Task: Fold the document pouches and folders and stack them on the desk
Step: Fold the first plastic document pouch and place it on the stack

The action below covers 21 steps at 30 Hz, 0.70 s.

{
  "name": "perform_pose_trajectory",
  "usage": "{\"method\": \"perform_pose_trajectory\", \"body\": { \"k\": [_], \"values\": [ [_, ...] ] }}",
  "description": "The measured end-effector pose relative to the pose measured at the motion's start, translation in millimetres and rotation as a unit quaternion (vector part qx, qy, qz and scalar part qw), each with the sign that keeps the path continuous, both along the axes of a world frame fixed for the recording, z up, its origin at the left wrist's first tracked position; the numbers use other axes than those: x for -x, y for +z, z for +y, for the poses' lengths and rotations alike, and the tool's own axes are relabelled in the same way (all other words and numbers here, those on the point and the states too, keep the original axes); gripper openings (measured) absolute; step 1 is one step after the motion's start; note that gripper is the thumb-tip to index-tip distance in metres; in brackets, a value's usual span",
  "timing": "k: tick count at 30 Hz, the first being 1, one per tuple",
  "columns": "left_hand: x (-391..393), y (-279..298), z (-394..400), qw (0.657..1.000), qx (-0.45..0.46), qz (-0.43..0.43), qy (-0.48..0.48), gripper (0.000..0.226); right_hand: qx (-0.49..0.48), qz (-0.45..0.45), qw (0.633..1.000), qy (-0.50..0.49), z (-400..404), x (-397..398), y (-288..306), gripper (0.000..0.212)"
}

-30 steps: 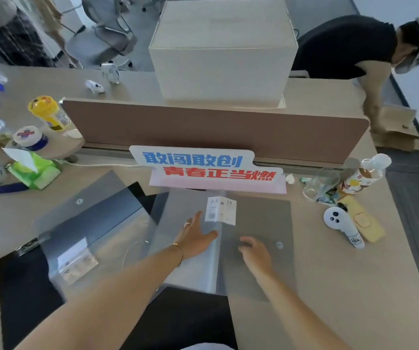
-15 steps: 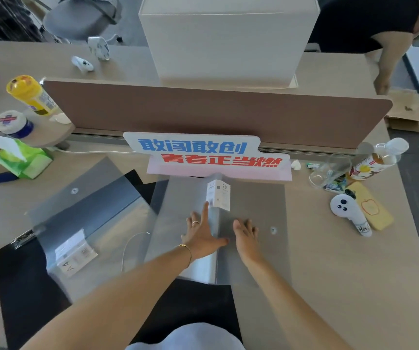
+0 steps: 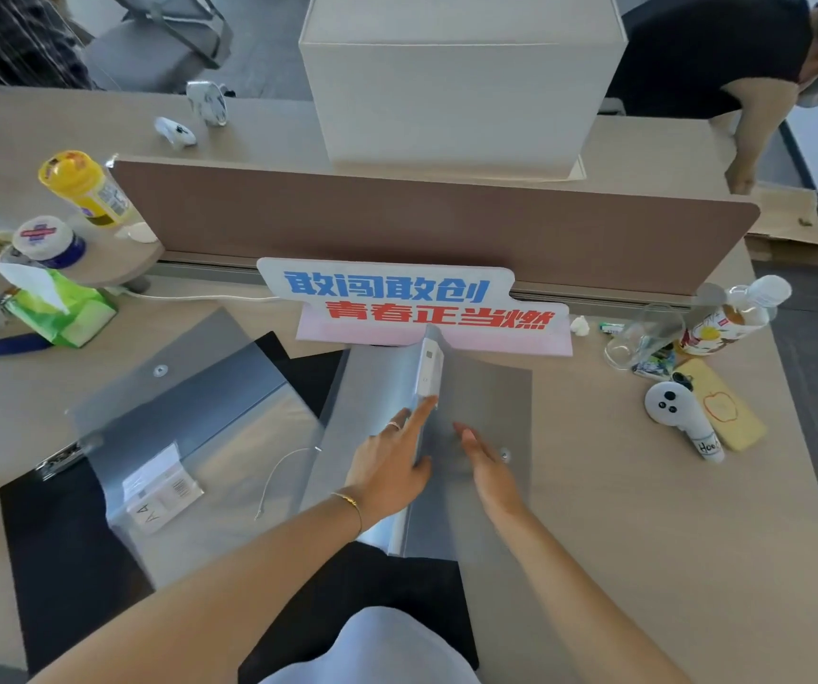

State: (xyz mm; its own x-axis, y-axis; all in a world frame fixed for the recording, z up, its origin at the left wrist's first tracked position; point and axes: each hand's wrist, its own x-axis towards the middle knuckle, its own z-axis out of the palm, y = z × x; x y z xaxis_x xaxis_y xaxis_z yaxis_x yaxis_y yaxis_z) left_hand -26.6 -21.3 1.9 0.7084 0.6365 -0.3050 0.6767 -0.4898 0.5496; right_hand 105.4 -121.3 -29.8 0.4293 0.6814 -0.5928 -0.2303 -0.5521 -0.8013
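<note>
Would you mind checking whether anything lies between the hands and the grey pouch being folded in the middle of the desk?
Nothing visible does: the left hand and right hand both rest directly on the grey pouch, either side of its raised fold.

Bare forearms, a little jewellery

The left hand [image 3: 389,469] wears a thin ring [image 3: 393,426] on one finger and a slim gold bracelet [image 3: 351,503] at the wrist; the right hand [image 3: 488,469] is unadorned, both arms sleeveless.
</note>
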Motion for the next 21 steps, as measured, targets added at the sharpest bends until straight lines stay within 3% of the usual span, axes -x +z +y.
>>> {"method": "perform_pose_trajectory", "body": {
  "k": [6,10,17,21],
  "values": [
    [11,32,13,0.999,-0.019,-0.011,0.041,0.071,-0.013,-0.062,0.998,-0.011,-5,-8,-9,0.037],
    [24,58,21,0.997,-0.017,-0.035,0.073,0.068,-0.004,-0.042,0.999,-0.02,-3,-3,-9,0.044],
    [43,111,23,0.99,0.002,-0.111,0.092,0.065,0.021,0.046,0.998,-0.046,2,10,-4,0.047],
    [51,126,12,0.978,0.034,-0.178,0.107,0.066,0.013,0.16,0.982,-0.1,-4,13,3,0.041]
  ]
}}
